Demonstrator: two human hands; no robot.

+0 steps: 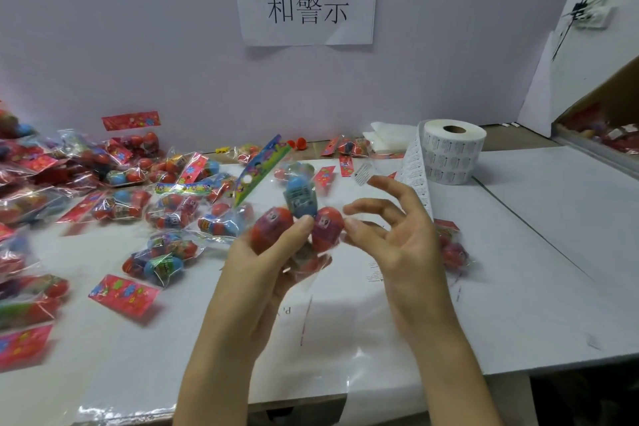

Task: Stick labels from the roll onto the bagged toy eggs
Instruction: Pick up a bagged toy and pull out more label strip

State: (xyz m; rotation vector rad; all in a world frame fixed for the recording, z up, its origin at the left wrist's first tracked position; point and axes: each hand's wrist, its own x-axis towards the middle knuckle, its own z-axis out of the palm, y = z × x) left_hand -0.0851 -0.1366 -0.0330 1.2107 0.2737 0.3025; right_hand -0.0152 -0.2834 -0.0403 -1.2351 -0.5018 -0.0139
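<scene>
Bagged toy eggs (299, 199) are gripped in the left hand (262, 263) above the middle of the white table (536, 252).
A heap of more bags (121, 197) crowds the left side. The label roll (453, 152) stands far right, its strip (413, 162) trailing behind the right hand (401, 242), whose fingers are spread loose, a small label (363, 174) at the forefinger tip.

My left hand (262, 263) grips the egg bag (299, 199), thumb on top; my right hand (404, 245) alongside, fingers splayed.
</scene>
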